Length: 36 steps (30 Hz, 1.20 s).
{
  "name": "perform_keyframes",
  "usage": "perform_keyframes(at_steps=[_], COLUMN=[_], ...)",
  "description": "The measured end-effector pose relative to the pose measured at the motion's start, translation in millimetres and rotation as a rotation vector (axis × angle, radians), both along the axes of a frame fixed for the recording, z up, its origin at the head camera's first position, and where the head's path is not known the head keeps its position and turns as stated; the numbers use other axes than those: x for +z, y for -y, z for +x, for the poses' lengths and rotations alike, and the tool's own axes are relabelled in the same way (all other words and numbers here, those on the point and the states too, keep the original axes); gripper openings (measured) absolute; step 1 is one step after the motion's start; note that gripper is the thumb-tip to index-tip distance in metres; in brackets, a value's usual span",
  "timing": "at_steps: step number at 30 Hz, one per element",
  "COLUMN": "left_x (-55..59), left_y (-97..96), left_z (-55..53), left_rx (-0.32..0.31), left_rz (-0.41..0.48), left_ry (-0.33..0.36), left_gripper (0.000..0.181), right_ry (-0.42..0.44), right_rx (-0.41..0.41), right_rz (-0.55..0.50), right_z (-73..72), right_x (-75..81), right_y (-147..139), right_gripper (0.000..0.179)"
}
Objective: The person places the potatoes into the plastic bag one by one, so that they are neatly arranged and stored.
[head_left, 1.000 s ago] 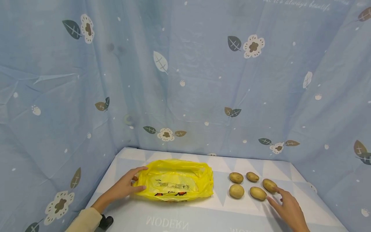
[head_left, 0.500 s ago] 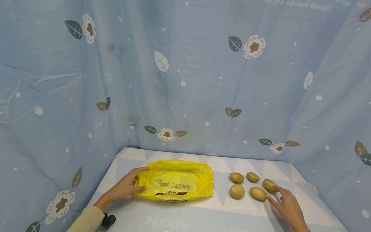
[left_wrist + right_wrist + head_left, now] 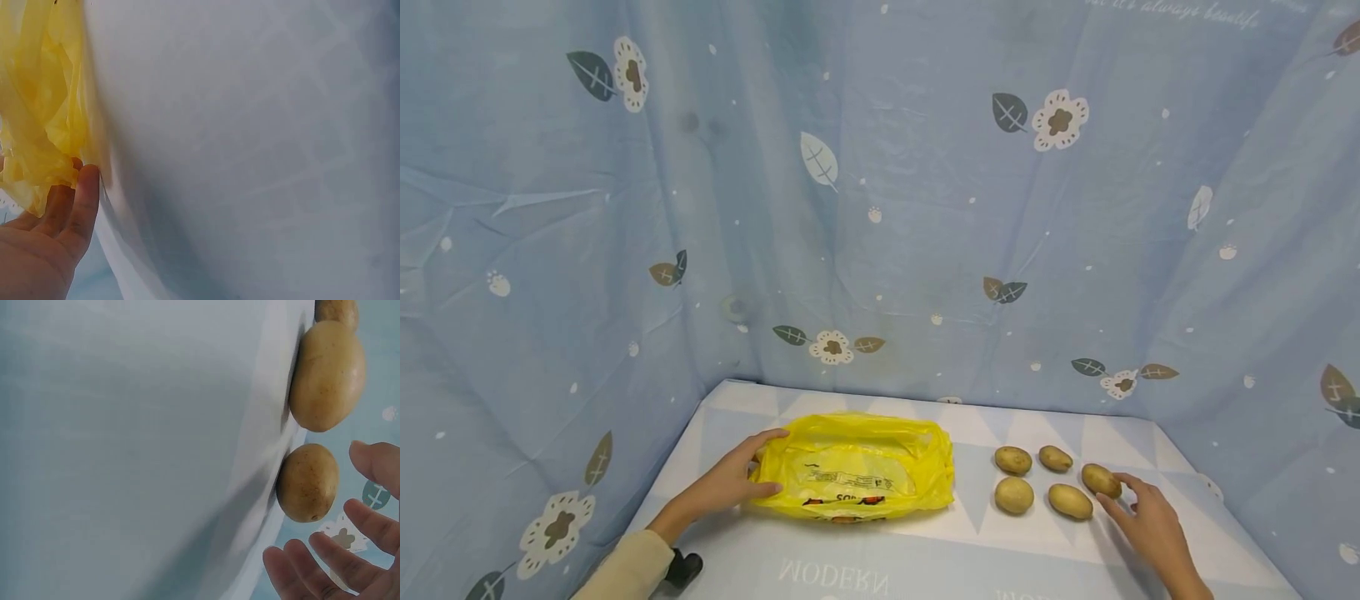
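Observation:
On the left, my left hand (image 3: 722, 483) holds the left end of a yellow plastic bag (image 3: 857, 475), thumb at the near rim and fingers at the far one. The bag lies with its mouth spread and print on its inner side. In the left wrist view, the fingertips (image 3: 89, 178) touch the crumpled yellow film. My right hand (image 3: 1153, 525) is beside the rightmost potato (image 3: 1101, 481), fingers apart around its near right side. From the right wrist camera, a gap separates these fingers from the nearest potato (image 3: 308, 483).
Several other potatoes stand in two short rows, among them a round one (image 3: 1013, 495) and an oval one (image 3: 1071, 502). The table (image 3: 970, 558) carries a pale patterned cloth. A blue floral curtain (image 3: 910, 208) encloses the back and sides. A black object (image 3: 685, 570) shows near the left sleeve.
The right hand has shifted slightly right and away from me, from between two potatoes to around the rightmost one. The left hand and the bag stay almost where they were.

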<state>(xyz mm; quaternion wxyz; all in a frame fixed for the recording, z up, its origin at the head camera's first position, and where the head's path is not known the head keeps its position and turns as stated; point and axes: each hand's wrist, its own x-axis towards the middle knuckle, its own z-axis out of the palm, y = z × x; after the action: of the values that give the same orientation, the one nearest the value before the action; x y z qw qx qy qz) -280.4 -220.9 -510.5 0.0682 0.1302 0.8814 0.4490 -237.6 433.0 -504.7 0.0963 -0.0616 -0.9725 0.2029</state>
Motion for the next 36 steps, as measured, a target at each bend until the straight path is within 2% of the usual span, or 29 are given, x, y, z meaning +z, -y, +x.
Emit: perform_keyframes(at_steps=[6, 15, 20, 27, 36], left_x=[0.1, 0.5, -0.9, -0.5, 1.3], left_y=[-1.7, -2.7, -1.2, 0.7, 0.4], left_z=[-3.1, -4.2, -3.8, -3.2, -2.1], left_rx=[0.014, -0.015, -0.022, -0.024, 0.003], left_rz=[0.0, 0.014, 0.008, 0.011, 0.011], left_ry=[0.007, 0.012, 0.002, -0.003, 0.018], left_gripper=[0.085, 0.089, 0.09, 0.091, 0.091], right_ry=[-0.001, 0.097, 0.121, 0.122, 0.149], right_rx=[-0.012, -0.074, -0.077, -0.052, -0.081], right_rz=[-0.038, -0.108, -0.139, -0.157, -0.178], right_z=[-9.0, -23.0, -29.7, -35.9, -39.4], right_x=[-1.8, -11.8, -17.3, -15.4, -12.4], right_y=[-5.2, -12.2, -14.1, -15.7, -11.7], right_gripper=[0.066, 0.079, 0.084, 0.086, 0.083])
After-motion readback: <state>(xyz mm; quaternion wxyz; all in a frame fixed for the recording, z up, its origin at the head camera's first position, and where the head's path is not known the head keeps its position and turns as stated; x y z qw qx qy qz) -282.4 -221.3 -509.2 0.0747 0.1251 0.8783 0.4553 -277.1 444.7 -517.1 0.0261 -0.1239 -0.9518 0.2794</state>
